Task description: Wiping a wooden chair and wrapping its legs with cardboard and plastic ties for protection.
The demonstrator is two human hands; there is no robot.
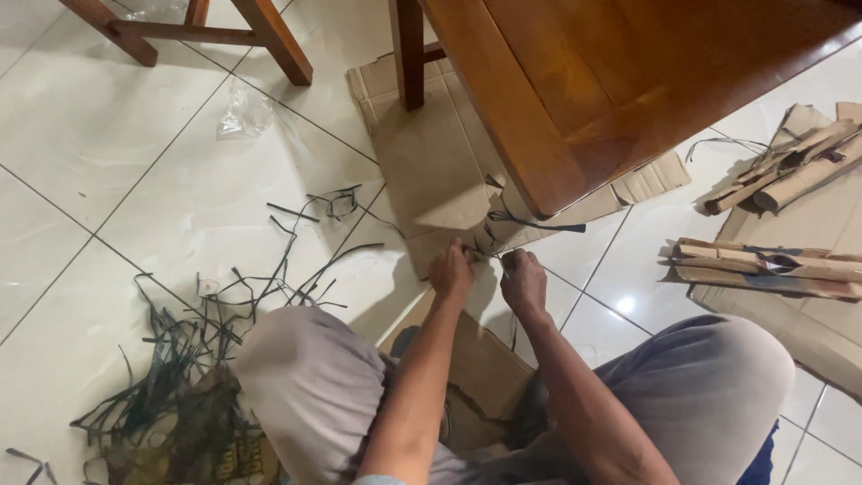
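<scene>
Warm reddish-brown wooden table (628, 81) up top, glossy white floor tiles (135, 180) with dark grout lines below. Plain tan cardboard sheet (422, 162), dark green-black strips (180, 377) scattered left, and light grey trousers (314, 386) on the knees.

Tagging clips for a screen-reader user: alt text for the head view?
Seen from above, a crouching person's left hand and right hand work a dark strap around a rolled cardboard bundle on a white tiled floor, beside a wooden table. Loose dark strips lie left; tied cardboard bundles lie right.
</scene>
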